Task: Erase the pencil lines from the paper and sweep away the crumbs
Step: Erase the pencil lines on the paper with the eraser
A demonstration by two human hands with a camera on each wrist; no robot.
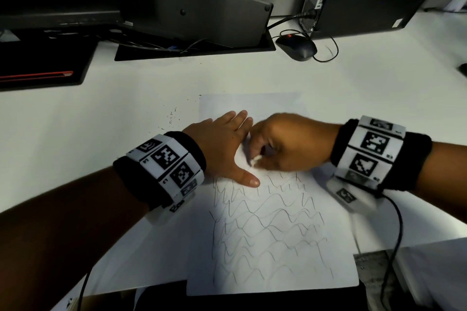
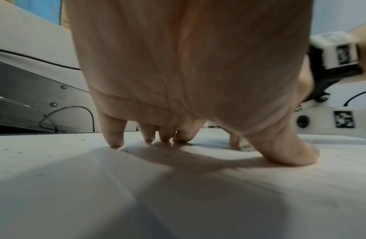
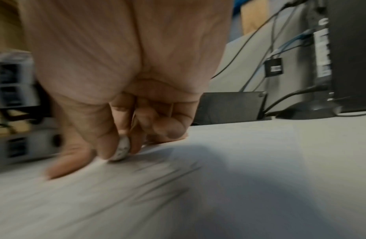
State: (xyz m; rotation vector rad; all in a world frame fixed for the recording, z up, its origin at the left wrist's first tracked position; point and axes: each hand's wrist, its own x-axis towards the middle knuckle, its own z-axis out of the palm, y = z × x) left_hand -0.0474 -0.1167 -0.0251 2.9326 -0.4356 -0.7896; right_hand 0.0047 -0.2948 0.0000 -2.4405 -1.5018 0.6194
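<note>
White sheet of paper (image 1: 278, 247) lay flat on the white desk (image 1: 126, 113), its near half covered with wavy grey pencil lines (image 1: 265, 230), its far part bare. Left hand (image 1: 222, 149) rested on the sheet's left edge, fingers straight and spread, thumb (image 2: 284, 150) pressed to the paper. Right hand (image 1: 290, 144) was curled, thumb and fingertips pinching a small white smudged eraser (image 3: 121, 149) against the sheet at the top of the lines. Dark eraser crumbs (image 1: 173, 116) lay scattered on the desk just left of the sheet's far corner. Black computer mouse (image 1: 297, 47) sat well beyond.
</note>
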